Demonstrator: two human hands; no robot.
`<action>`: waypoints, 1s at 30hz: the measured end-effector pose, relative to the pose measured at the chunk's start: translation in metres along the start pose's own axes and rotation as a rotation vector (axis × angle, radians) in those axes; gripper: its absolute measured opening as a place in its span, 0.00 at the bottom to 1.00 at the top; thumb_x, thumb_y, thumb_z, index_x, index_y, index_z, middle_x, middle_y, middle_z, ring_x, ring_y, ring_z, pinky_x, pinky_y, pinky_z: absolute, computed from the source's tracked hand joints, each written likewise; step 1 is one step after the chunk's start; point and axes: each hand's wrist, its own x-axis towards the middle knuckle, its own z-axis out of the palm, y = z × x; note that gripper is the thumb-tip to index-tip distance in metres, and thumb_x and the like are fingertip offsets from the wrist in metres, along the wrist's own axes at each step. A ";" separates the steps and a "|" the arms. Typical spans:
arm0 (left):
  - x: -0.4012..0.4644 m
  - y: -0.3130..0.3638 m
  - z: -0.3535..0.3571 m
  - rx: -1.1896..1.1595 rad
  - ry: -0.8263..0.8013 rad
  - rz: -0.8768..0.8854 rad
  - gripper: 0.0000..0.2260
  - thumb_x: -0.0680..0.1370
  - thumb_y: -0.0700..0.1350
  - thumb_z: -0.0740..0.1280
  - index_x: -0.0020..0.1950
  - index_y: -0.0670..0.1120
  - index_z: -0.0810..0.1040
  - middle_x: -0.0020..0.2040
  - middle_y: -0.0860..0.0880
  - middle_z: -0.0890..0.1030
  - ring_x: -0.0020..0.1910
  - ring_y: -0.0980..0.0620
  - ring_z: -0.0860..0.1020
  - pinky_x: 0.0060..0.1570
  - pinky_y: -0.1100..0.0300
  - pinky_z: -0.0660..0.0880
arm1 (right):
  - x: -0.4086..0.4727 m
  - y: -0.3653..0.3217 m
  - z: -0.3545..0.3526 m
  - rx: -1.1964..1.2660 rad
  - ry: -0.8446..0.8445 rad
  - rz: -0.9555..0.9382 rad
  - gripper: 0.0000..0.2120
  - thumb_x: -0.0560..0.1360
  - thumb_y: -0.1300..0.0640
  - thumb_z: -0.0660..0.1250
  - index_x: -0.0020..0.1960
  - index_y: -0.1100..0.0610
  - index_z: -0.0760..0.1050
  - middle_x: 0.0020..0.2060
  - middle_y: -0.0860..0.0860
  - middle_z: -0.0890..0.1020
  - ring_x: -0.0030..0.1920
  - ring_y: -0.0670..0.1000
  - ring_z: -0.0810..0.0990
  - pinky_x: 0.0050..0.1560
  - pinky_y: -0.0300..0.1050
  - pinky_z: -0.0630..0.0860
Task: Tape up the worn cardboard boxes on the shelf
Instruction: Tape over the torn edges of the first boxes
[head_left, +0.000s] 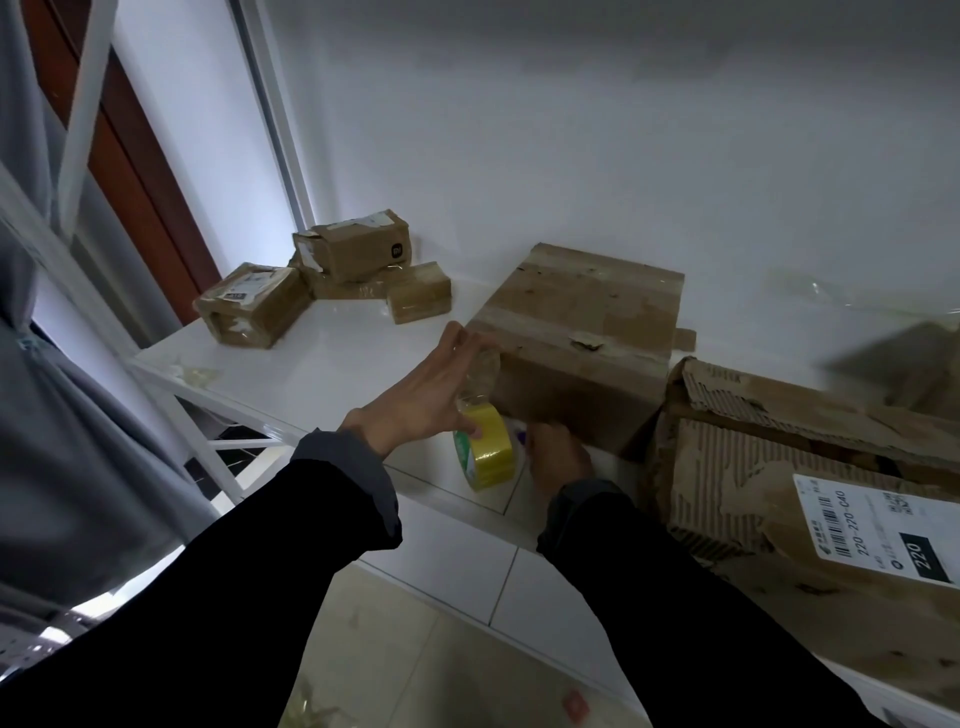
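Left hand (415, 395) pinches the pulled-out tape end up near the box's (576, 338) left edge, thumb on the roll (485, 447). Right hand (558, 457) sits behind the roll, grip hidden, can't tell. Box is just right of both hands, mid-shelf (311, 374).

Shelf (332, 358) against the wall, small boxes (332, 275) at back left, middle box (576, 332) centre, torn box (810, 483) right, tape roll (488, 452) before the middle box

A single head-worn camera looks forward and steeply down, close over both hands, onto the white shelf top (332, 358) beyond them.
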 end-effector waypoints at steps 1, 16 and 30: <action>0.000 0.000 0.000 0.001 0.002 0.004 0.45 0.64 0.45 0.84 0.74 0.53 0.61 0.59 0.54 0.59 0.53 0.50 0.71 0.55 0.50 0.78 | 0.004 0.000 0.002 0.058 0.029 0.004 0.12 0.82 0.63 0.57 0.58 0.59 0.77 0.59 0.59 0.75 0.61 0.61 0.76 0.55 0.50 0.74; -0.009 -0.001 -0.001 -0.001 0.025 0.065 0.41 0.68 0.46 0.81 0.74 0.56 0.62 0.60 0.55 0.60 0.52 0.56 0.70 0.52 0.55 0.79 | 0.035 -0.036 -0.013 1.204 -0.487 -0.126 0.08 0.77 0.62 0.68 0.55 0.56 0.82 0.57 0.55 0.81 0.59 0.57 0.78 0.67 0.60 0.71; -0.007 -0.012 -0.006 -0.056 0.041 0.052 0.35 0.73 0.44 0.77 0.71 0.60 0.62 0.58 0.52 0.63 0.51 0.57 0.72 0.51 0.57 0.79 | 0.033 -0.039 -0.020 1.278 -0.379 -0.054 0.12 0.75 0.63 0.72 0.56 0.68 0.81 0.48 0.58 0.83 0.48 0.53 0.81 0.46 0.44 0.79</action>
